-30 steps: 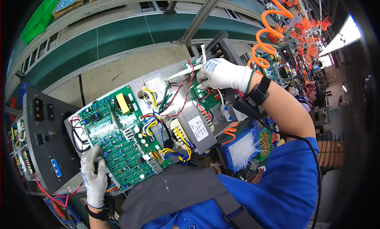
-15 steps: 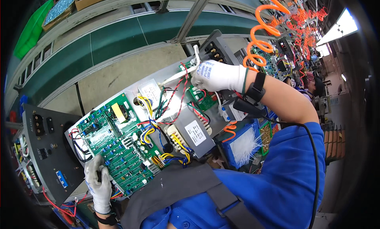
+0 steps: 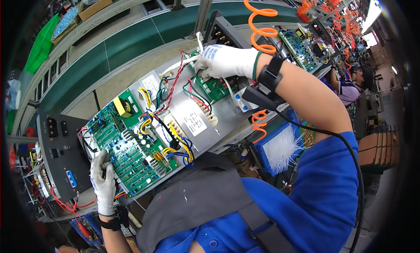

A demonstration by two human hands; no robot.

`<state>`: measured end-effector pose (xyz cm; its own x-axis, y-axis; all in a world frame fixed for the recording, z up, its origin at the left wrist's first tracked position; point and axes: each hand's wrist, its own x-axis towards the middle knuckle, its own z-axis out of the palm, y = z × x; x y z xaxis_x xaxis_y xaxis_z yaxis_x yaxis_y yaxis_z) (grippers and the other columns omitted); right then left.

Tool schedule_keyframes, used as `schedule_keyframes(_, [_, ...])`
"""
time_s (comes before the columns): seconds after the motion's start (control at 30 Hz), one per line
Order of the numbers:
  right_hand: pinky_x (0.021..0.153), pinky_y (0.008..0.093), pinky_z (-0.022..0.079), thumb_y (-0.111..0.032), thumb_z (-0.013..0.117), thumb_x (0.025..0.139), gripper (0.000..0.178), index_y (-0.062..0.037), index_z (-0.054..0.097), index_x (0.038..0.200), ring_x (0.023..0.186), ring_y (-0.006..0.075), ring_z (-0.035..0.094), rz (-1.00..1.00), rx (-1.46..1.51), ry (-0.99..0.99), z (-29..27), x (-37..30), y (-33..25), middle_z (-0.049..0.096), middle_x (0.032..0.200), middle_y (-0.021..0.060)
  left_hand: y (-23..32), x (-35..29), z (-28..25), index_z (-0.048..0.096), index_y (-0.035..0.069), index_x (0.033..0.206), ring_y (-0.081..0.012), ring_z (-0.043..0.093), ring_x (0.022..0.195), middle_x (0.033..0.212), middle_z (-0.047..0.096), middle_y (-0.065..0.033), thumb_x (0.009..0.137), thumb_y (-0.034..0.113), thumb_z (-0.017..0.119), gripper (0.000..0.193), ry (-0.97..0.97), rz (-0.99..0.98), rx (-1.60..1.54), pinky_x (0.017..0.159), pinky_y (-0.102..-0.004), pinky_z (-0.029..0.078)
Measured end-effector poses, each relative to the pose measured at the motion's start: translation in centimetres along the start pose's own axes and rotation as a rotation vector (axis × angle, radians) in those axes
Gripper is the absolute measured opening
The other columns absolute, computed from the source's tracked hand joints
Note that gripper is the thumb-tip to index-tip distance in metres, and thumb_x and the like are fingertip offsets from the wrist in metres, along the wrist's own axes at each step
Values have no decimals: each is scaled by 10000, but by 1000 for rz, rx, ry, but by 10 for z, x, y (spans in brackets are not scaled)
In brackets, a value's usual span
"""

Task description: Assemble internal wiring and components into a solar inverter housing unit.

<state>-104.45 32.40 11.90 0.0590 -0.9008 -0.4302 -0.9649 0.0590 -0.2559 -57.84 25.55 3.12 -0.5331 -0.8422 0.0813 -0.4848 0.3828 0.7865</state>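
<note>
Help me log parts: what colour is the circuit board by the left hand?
The board is green, clearest in head view.

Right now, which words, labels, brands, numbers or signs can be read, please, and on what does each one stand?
I leave the wording uncopied; print stands here:
Dark grey panel: short white markings by the connectors, partly clear.
White-gloved right hand: blue print across its back, partly clear.
Lower white label on the grey metal box: too small.
Upper white label: too small.
Green circuit board: markings too small.
</note>
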Motion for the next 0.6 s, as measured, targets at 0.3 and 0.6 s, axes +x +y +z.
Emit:
schedule_keyframes(0.3, [891, 407, 523, -51, 548, 938, 348, -31, 588, 1283, 949, 305, 664, -368, 168, 52, -3, 15, 16, 670, 1066, 175, 9, -7, 4, 629, 25, 1266, -312, 630, 1137, 1202, 654, -178, 906, 86, 637, 365, -45, 75, 89, 978, -398, 502])
schedule_keyframes(0.6, [659, 401, 527, -24, 830, 602, 558, -34, 653, 1131, 697, 251, 622, -166, 153, -149, -2, 33, 31, 651, 799, 117, -5, -7, 4, 572, 66, 1341, -337, 565, 1123, 1199, 618, -162, 923, 140, 581, 425, -56, 122, 95, 1018, -451, 426])
